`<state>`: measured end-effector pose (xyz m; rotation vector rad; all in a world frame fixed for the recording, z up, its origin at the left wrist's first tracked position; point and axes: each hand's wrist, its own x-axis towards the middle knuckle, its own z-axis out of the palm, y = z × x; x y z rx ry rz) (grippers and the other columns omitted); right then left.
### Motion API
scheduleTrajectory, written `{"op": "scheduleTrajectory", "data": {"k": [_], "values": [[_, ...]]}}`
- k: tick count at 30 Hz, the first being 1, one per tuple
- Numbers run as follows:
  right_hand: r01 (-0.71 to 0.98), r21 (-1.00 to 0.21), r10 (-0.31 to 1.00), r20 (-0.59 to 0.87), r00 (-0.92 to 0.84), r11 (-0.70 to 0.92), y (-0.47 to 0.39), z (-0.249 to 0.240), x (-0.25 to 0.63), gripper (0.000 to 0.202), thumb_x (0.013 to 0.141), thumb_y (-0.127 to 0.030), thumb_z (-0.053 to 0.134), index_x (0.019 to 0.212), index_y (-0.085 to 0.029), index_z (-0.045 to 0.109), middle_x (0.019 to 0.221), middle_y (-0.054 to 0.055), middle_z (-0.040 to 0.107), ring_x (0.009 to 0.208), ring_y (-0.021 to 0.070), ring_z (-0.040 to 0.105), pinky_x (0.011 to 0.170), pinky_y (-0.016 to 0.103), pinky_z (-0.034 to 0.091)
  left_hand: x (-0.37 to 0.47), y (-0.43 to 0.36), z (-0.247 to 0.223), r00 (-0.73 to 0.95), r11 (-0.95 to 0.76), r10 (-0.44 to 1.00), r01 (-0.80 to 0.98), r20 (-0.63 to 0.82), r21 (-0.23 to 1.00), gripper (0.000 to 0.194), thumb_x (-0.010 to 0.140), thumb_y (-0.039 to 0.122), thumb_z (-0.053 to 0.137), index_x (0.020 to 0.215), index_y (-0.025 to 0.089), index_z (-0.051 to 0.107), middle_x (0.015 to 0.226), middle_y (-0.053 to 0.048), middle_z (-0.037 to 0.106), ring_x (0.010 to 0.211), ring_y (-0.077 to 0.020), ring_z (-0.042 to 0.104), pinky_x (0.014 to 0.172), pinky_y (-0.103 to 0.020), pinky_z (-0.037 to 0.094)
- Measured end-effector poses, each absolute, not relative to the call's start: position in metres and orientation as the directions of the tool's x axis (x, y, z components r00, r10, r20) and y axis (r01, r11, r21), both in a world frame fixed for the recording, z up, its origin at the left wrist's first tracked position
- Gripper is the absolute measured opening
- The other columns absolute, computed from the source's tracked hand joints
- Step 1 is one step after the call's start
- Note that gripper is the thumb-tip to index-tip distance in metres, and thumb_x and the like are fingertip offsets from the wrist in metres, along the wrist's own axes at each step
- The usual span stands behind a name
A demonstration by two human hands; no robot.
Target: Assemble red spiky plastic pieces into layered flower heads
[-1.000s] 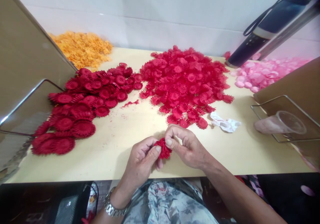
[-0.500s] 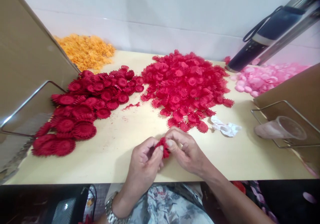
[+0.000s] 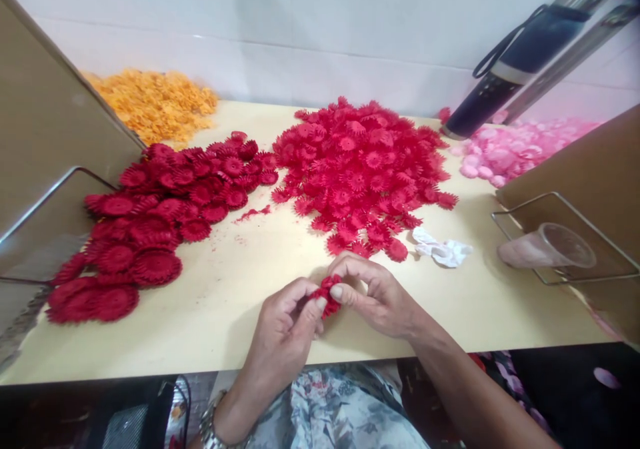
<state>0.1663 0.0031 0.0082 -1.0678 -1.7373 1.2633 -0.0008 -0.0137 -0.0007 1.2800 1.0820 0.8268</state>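
Observation:
A small red artificial flower piece (image 3: 330, 297) with a frilled edge is pinched between both hands, just above the table's front part. My left hand (image 3: 289, 322) grips its left side, thumb on top. On its right side, the thumb and forefinger of my right hand (image 3: 377, 295) are closed on the piece. Part of it is hidden by the fingers. Beyond the hands lies a large heap of red fringed flower pieces (image 3: 363, 165). To the left, darker red layered flower discs (image 3: 157, 262) lie in stacks and rows.
Orange pieces (image 3: 155, 105) are heaped at the back left, pink petals (image 3: 520, 149) at the back right. A dark umbrella (image 3: 505, 75) leans by the wall. Crumpled white tissue (image 3: 445, 249) lies right of the heap. A clear plastic cup (image 3: 545, 247) rests in a wire holder. Cardboard panels flank both sides.
The view has shifted slightly, so the table's things appear a little farther left. Both hands stay on the red flower piece, with more of its frilled top showing between the fingers.

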Motion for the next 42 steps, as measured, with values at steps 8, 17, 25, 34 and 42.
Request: {"op": "scheduleTrajectory", "data": {"k": [8,17,25,34,42], "values": [[0.341,-0.906,0.960,0.185,-0.211,0.250,0.001,0.009,0.163,0.015,0.085,-0.019,0.047,0.070,-0.018,0.048,0.069,0.000,0.049,0.063,0.0123,0.047,0.060,0.026,0.038,-0.002,-0.016,-0.001,0.186,0.145,0.973,-0.039,-0.135,0.989,0.026,0.083,0.034,0.052,0.063,0.016,0.054,0.051,0.003,0.051,0.047,-0.0085,0.046,0.044,-0.019,0.035],[0.219,-0.961,0.986,0.165,-0.026,0.167,0.025,0.006,0.198,0.007,0.085,-0.024,0.051,0.085,-0.018,0.056,0.071,-0.002,0.052,0.064,0.0112,0.048,0.060,0.025,0.039,-0.017,-0.012,0.004,0.017,0.119,0.993,-0.109,-0.118,0.987,0.019,0.076,0.035,0.060,0.074,0.015,0.061,0.055,0.000,0.058,0.051,-0.0126,0.051,0.049,-0.023,0.039],[0.107,-0.991,0.996,0.070,-0.057,0.076,0.024,0.006,0.192,0.012,0.078,-0.028,0.060,0.082,-0.016,0.061,0.075,0.002,0.061,0.068,0.0124,0.054,0.065,0.027,0.043,-0.018,-0.008,0.000,-0.016,0.209,0.977,-0.128,-0.212,0.970,0.020,0.075,0.036,0.061,0.069,0.016,0.060,0.054,0.000,0.056,0.051,-0.0130,0.049,0.047,-0.023,0.037],[0.377,-0.920,0.994,0.103,-0.027,0.106,0.020,0.011,0.188,0.020,0.083,-0.032,0.053,0.069,-0.018,0.050,0.060,-0.004,0.047,0.055,0.0091,0.041,0.052,0.022,0.032,-0.014,-0.008,-0.005,0.082,0.276,0.961,-0.211,-0.264,0.938,0.021,0.076,0.033,0.061,0.066,0.015,0.060,0.053,0.000,0.056,0.049,-0.0117,0.049,0.047,-0.022,0.036],[0.377,-0.909,0.983,0.179,-0.034,0.179,0.017,0.013,0.182,0.027,0.079,-0.036,0.059,0.063,-0.019,0.044,0.058,-0.005,0.044,0.054,0.0088,0.041,0.051,0.022,0.032,-0.004,-0.004,0.009,0.121,0.338,0.941,-0.361,-0.315,0.869,0.005,0.069,0.019,0.064,0.068,0.015,0.061,0.066,-0.002,0.064,0.059,-0.0163,0.062,0.061,-0.028,0.046]]}}
